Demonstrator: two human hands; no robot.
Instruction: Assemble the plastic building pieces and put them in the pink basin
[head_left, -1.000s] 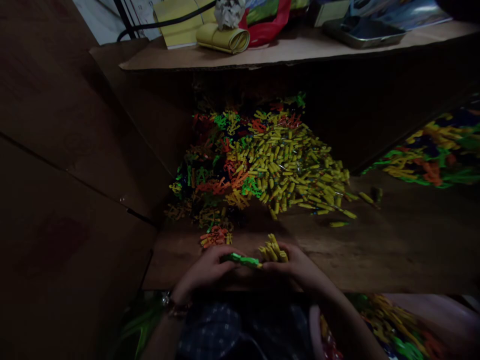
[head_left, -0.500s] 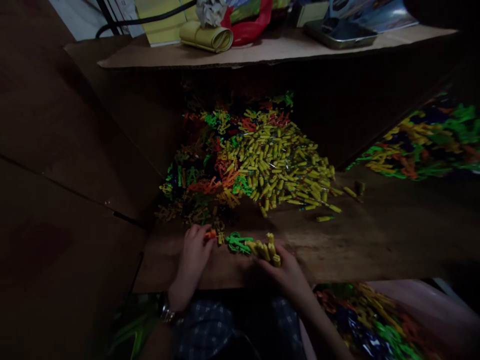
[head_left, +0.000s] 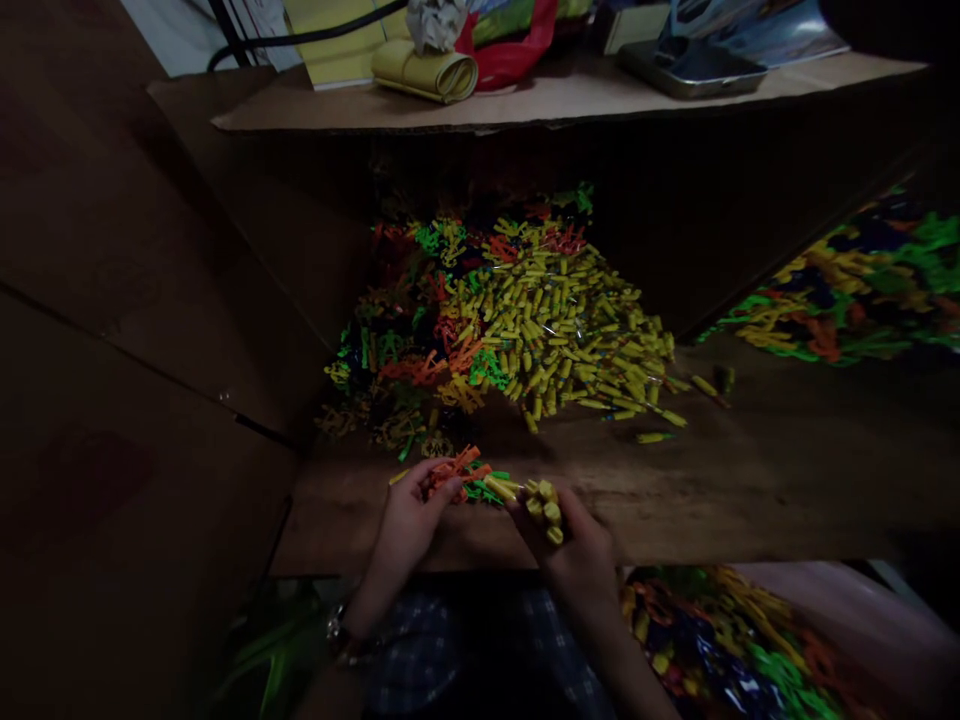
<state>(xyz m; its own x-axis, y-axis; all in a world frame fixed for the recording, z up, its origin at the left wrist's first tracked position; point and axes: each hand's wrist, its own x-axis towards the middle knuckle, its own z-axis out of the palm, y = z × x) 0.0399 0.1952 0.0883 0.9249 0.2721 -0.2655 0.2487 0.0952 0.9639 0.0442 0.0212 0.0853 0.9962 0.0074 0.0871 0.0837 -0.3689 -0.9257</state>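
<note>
My left hand point(head_left: 409, 520) is closed on an orange plastic piece point(head_left: 463, 468) with thin, limb-like parts. My right hand point(head_left: 581, 545) grips a bunch of short yellow tubes point(head_left: 544, 503); one of them points left toward the orange piece. Between the two hands lies a bright green plastic piece point(head_left: 491, 490), partly hidden behind the orange one. Beyond my hands, a heap of similar yellow tubes point(head_left: 562, 330) rests on the wooden board point(head_left: 750, 480), beside a pile of multicoloured plastic pieces point(head_left: 416, 370).
Cardboard walls point(head_left: 247, 260) enclose the pile on the left. Above it, a cardboard shelf point(head_left: 555, 108) holds a yellow roll point(head_left: 427, 72) and a metal tray point(head_left: 697, 75). More coloured pieces lie at the right point(head_left: 847, 290) and below the board's front edge point(head_left: 720, 640).
My left hand has moved right with the orange piece, bringing it over the green piece and close to the yellow tubes. My right hand still holds its bunch, now turned slightly.
</note>
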